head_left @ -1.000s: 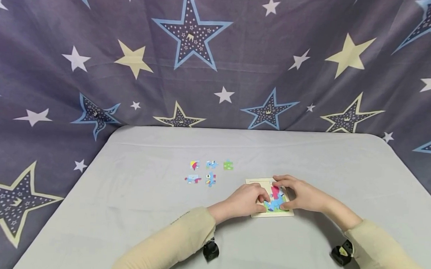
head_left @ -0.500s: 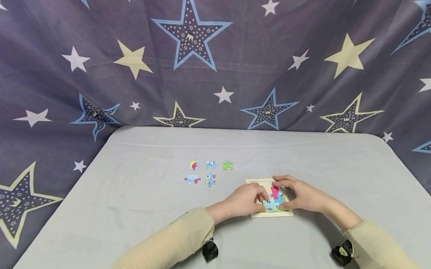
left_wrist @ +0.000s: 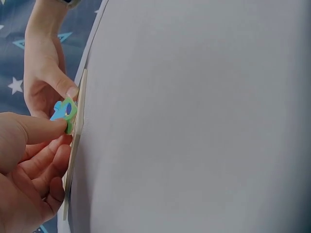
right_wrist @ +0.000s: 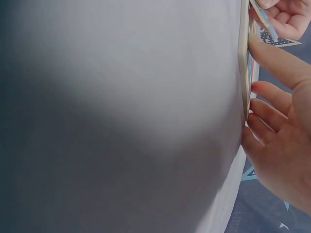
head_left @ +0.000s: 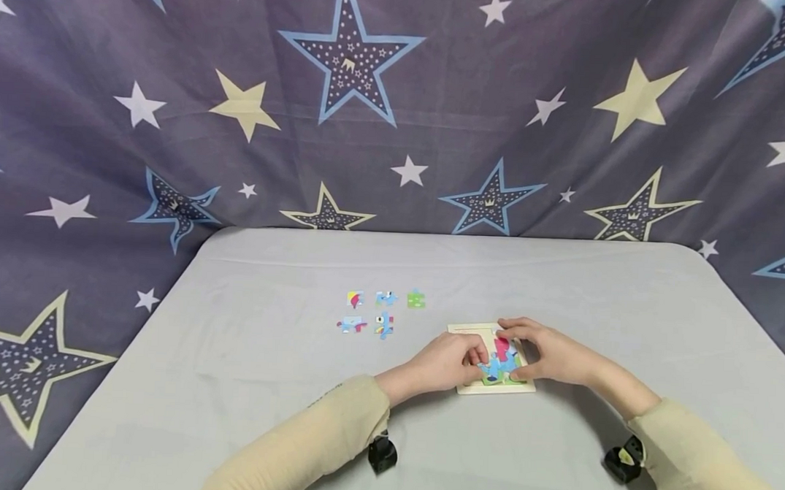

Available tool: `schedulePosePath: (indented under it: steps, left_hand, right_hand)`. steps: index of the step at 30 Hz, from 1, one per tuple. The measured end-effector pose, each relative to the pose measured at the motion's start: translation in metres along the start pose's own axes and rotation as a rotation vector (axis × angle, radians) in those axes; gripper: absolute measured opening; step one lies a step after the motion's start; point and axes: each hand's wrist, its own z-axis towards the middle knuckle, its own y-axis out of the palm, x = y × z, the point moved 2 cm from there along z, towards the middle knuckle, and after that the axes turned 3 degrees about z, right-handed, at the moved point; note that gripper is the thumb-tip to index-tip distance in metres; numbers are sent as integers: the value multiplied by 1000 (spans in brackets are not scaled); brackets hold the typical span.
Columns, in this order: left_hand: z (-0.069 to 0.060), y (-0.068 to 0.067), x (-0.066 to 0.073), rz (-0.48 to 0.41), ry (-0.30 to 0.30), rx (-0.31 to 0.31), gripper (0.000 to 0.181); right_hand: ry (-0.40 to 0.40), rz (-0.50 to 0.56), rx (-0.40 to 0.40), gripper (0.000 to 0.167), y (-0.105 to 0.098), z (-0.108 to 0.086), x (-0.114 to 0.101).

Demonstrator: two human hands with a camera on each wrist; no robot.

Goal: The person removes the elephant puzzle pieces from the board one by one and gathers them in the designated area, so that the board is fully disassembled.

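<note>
Left hand point(head_left: 441, 360) grip clamped on blue-green puzzle piece point(left_wrist: 60, 112), tilted at wooden tray point(head_left: 495, 390), right of centre, low in head frame. Right hand point(head_left: 553, 354) fingers apart, touching tray's right side, likely steadying it. Five loose pieces point(head_left: 386, 298) sit mid-frame, spaced, presumably for easy picking.

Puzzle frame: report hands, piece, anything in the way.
Left hand pinches tilted blue-and-green piece over puzzle frame, unseated. Right hand touches frame's right side. Five loose pieces lie left of frame; nothing visibly blocking.
</note>
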Motion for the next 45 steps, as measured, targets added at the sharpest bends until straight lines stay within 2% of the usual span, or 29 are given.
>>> schedulePosePath:
  steps: [9,15,22,26,31,45]
  left_hand:
    - [-1,-7,-4,-50,-8,32,9]
    - [-1,-18,-6,-87,-35,48,8]
    - [-2,-32,-11,-72,-81,97,8]
    - [-5,-35,-18,-84,-112,118,8]
    - [-9,-41,-29,-97,-120,162,9]
    - [-21,-60,-59,-46,-150,226,10]
  right_hand:
    - [16,6,-8,65,0,-2,-1]
    - [19,8,-4,65,-1,-1,-2]
    - [30,4,-2,66,0,-1,-1]
    - [34,9,-3,66,0,-1,-2]
    - [33,13,-7,66,0,0,-1]
    - [33,-2,-5,66,0,-1,1]
